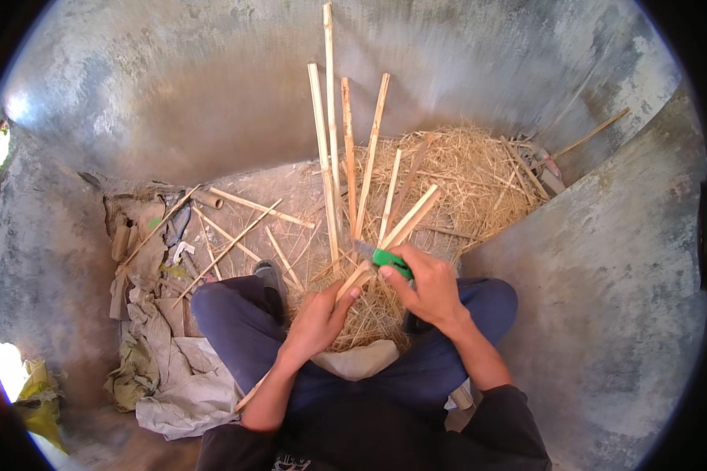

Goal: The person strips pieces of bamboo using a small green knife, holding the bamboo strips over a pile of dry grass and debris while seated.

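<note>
My left hand is closed around a pale bamboo strip. The strip's far end sticks out past my thumb, and its tail shows again beside my left forearm. In my right hand is a green utility knife, gripped with thumb and fingers. Its grey blade points left, just beyond the strip's end; whether it touches the wood I cannot tell. A split bamboo piece slants up and right just past the knife. Between my bent legs lie straw-like shavings and a pale cloth.
Several long strips stand leaning against the grey wall ahead. A heap of shavings fills the back right. To the left lie loose sticks, a bamboo tube and crumpled sacking. Another wall rises close on the right.
</note>
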Available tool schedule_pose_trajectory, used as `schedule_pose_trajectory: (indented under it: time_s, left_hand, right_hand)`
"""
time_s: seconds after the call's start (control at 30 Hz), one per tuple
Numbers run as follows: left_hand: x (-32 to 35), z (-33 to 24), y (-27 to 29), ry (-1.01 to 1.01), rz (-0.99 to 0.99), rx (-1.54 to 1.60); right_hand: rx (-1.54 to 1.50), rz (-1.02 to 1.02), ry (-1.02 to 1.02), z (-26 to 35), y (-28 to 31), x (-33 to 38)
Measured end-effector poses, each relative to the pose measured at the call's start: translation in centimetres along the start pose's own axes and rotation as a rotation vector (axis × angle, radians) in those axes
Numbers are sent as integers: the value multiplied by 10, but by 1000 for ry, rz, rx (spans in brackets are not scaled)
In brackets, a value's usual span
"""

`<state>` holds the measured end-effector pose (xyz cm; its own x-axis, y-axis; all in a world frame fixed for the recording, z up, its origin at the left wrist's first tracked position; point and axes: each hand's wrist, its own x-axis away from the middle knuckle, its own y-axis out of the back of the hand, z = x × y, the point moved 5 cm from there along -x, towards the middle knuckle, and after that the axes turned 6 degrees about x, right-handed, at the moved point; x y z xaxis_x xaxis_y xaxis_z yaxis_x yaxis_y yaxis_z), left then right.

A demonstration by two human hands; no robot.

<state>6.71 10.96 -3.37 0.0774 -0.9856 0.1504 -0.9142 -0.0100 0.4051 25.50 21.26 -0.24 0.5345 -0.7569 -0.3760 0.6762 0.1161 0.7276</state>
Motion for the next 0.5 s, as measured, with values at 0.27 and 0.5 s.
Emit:
schedule_pose_trajectory:
  time_s: [0.27,0.5]
  left_hand:
    - [-14,-5,5,-6,-13,-51]
    - [-14,-3,-10,44,11,0]
  right_hand:
    - [2,-29,-106,-19,12,0]
    - [19,10,-156,-30,17,13]
